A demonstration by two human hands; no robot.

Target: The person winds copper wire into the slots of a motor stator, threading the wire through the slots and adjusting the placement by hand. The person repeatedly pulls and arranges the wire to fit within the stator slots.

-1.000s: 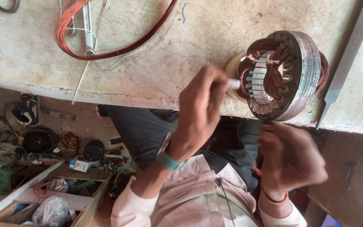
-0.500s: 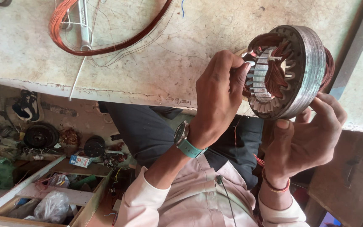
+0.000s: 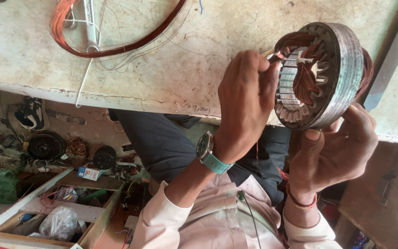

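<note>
A round metal motor stator (image 3: 344,69) with copper windings (image 3: 307,76) in its slots rests on edge at the worktable's near edge. My right hand (image 3: 335,154) cups it from below, thumb against the lower rim. My left hand (image 3: 245,106), with a teal-strapped watch (image 3: 208,152) on its wrist, reaches to the stator's left rim. Its fingertips are pinched together on the winding at the top of the bore. What lies between those fingertips is hidden.
A loop of copper wire (image 3: 116,44) and a white tube (image 3: 90,27) lie on the pale worktable (image 3: 171,78). A grey metal bar (image 3: 392,55) leans at the right. On the floor to the left are motor parts (image 3: 47,145) and a wooden tray (image 3: 65,214).
My right hand rose from my lap and took the stator from below. My left hand moved from the bore's front to the upper left rim.
</note>
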